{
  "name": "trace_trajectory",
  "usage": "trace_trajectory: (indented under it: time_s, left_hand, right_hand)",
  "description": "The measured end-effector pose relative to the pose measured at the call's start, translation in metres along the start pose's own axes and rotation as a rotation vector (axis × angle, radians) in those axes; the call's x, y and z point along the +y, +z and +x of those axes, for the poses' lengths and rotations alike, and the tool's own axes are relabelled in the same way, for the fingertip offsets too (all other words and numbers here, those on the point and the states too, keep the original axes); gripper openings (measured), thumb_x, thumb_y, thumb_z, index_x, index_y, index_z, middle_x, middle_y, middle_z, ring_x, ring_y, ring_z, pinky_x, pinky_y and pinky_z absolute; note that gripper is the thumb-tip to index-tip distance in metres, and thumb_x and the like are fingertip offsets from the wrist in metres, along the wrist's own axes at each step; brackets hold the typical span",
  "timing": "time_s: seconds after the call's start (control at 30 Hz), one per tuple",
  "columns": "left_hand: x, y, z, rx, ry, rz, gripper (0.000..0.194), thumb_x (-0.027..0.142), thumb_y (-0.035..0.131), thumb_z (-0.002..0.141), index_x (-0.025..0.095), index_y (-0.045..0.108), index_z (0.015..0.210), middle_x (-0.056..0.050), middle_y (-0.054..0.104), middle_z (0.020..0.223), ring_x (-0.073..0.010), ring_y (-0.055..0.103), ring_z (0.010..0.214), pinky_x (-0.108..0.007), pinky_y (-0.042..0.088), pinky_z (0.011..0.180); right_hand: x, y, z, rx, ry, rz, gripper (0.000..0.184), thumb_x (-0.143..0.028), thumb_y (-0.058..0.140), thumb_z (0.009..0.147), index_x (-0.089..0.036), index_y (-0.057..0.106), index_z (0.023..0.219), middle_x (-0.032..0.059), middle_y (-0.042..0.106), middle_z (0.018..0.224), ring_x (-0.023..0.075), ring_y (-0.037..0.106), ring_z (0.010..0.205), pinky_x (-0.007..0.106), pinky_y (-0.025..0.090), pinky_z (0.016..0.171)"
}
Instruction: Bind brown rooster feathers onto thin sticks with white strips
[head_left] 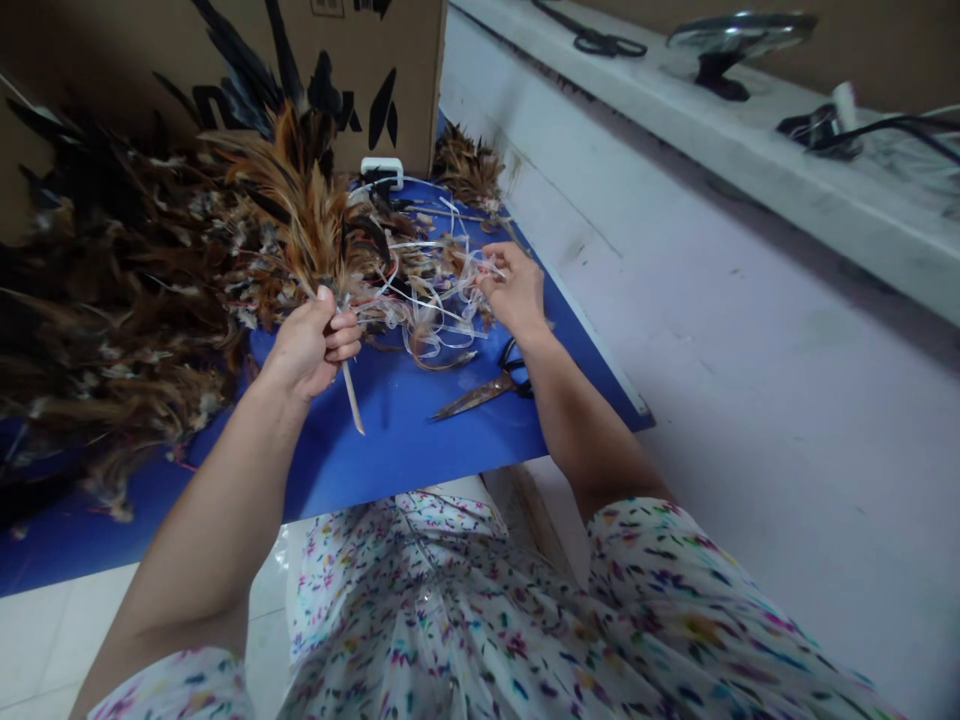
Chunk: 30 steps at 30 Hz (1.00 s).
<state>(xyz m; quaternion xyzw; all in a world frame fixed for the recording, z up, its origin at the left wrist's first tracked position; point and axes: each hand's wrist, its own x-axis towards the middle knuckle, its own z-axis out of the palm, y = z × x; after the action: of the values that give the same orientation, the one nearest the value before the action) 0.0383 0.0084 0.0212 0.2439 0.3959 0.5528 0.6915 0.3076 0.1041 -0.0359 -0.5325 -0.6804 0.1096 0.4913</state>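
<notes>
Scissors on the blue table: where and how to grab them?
Probably best by the black handles, from the near table edge, staying low. The scissors lie flat with the blades pointing left, and the right forearm crosses over the handles, partly hiding them and blocking a straight-down approach.

On the table (420, 430), the heap of feathers (112, 330) takes the left side. The scissors (480, 396) lie near the front right corner. Behind them are the ribbons (427, 320) — between the heap and the right edge. The carton (412, 100) stands behind the heap. A small feather bunch (469, 165) lies near the far right corner — beside the wall (750, 400).
</notes>
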Motion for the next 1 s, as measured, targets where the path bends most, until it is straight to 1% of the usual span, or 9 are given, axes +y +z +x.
trace_trajectory:
  time_s: [0.1, 0.17, 0.27, 0.4, 0.57, 0.67, 0.73, 0.9, 1.0]
  left_hand:
    - [0.0, 0.0, 0.0, -0.002, -0.002, -0.003, 0.045, 0.045, 0.061, 0.092, 0.02, 0.031, 0.071, 0.009, 0.037, 0.053, -0.0007, 0.028, 0.036, -0.013, 0.019, 0.033]
    - [0.0, 0.0, 0.0, -0.012, 0.001, -0.004, 0.045, 0.045, 0.061, 0.092, 0.02, 0.031, 0.071, 0.009, 0.037, 0.053, -0.0007, 0.028, 0.036, -0.013, 0.018, 0.033]
    - [0.0, 0.0, 0.0, -0.016, 0.007, -0.005, 0.044, 0.046, 0.061, 0.092, 0.02, 0.032, 0.071, 0.009, 0.038, 0.053, -0.0009, 0.028, 0.036, -0.013, 0.017, 0.033]
    - [0.001, 0.0, 0.0, -0.014, 0.004, -0.006, 0.044, 0.045, 0.06, 0.092, 0.02, 0.032, 0.071, 0.009, 0.037, 0.053, -0.0009, 0.027, 0.036, -0.013, 0.017, 0.033]
    - [0.001, 0.001, -0.003, -0.029, 0.007, -0.02, 0.042, 0.04, 0.057, 0.096, 0.02, 0.031, 0.07, 0.008, 0.037, 0.054, -0.0006, 0.027, 0.036, -0.013, 0.017, 0.034]
    - [0.002, 0.002, -0.004, -0.044, 0.001, -0.028, 0.038, 0.036, 0.051, 0.1, 0.019, 0.032, 0.071, 0.008, 0.037, 0.055, -0.0006, 0.028, 0.036, -0.012, 0.016, 0.034]
    - [0.003, 0.003, -0.005, -0.046, -0.001, -0.036, 0.036, 0.033, 0.045, 0.102, 0.019, 0.033, 0.071, 0.008, 0.036, 0.054, -0.0008, 0.028, 0.036, -0.012, 0.016, 0.034]
    - [0.008, 0.005, -0.007, -0.016, 0.014, -0.063, 0.035, 0.032, 0.037, 0.104, 0.018, 0.038, 0.072, 0.008, 0.034, 0.053, -0.0009, 0.026, 0.035, -0.012, 0.018, 0.034]
    - [0.013, 0.004, -0.007, 0.005, 0.033, -0.08, 0.038, 0.035, 0.043, 0.102, 0.018, 0.036, 0.069, 0.008, 0.034, 0.053, -0.0008, 0.026, 0.035, -0.012, 0.016, 0.033]
  right_hand:
    - [-0.002, -0.001, -0.002, -0.025, -0.077, -0.049, 0.03, -0.022, 0.059, 0.083, -0.021, 0.062, 0.113, 0.0086, 0.069, 0.106, 0.0231, 0.066, 0.096, 0.043, 0.058, 0.087]
    - [-0.005, -0.003, -0.003, -0.042, -0.142, -0.103, 0.029, -0.021, 0.059, 0.083, -0.021, 0.064, 0.112, 0.0103, 0.068, 0.109, 0.0252, 0.065, 0.1, 0.046, 0.055, 0.092]
    - [-0.011, -0.005, -0.005, -0.081, -0.231, -0.186, 0.022, -0.021, 0.06, 0.085, -0.022, 0.067, 0.106, 0.0109, 0.068, 0.112, 0.0285, 0.062, 0.109, 0.05, 0.049, 0.1]
    - [-0.023, -0.005, -0.009, -0.166, -0.287, -0.202, 0.015, -0.019, 0.061, 0.086, -0.021, 0.068, 0.098, 0.0097, 0.07, 0.107, 0.0272, 0.062, 0.107, 0.048, 0.047, 0.1]
    - [-0.048, -0.001, -0.019, -0.24, -0.275, -0.088, 0.013, -0.017, 0.061, 0.085, -0.021, 0.071, 0.092, 0.0066, 0.073, 0.098, 0.0226, 0.065, 0.094, 0.041, 0.051, 0.091]
    - [-0.062, 0.002, -0.025, -0.29, -0.263, 0.026, 0.012, -0.018, 0.062, 0.083, -0.02, 0.073, 0.089, 0.0052, 0.075, 0.095, 0.0202, 0.066, 0.088, 0.036, 0.051, 0.084]
    - [-0.069, 0.004, -0.029, -0.344, -0.254, 0.069, 0.013, -0.018, 0.063, 0.083, -0.019, 0.074, 0.089, 0.0045, 0.075, 0.094, 0.0194, 0.067, 0.087, 0.035, 0.051, 0.084]
    - [-0.074, 0.005, -0.032, -0.47, -0.225, 0.029, 0.017, -0.016, 0.06, 0.083, -0.019, 0.075, 0.09, 0.0037, 0.076, 0.092, 0.018, 0.067, 0.085, 0.033, 0.049, 0.081]
    - [-0.077, 0.005, -0.029, -0.538, -0.227, -0.018, 0.017, -0.015, 0.06, 0.083, -0.018, 0.075, 0.09, 0.0039, 0.076, 0.09, 0.0167, 0.066, 0.081, 0.031, 0.048, 0.08]
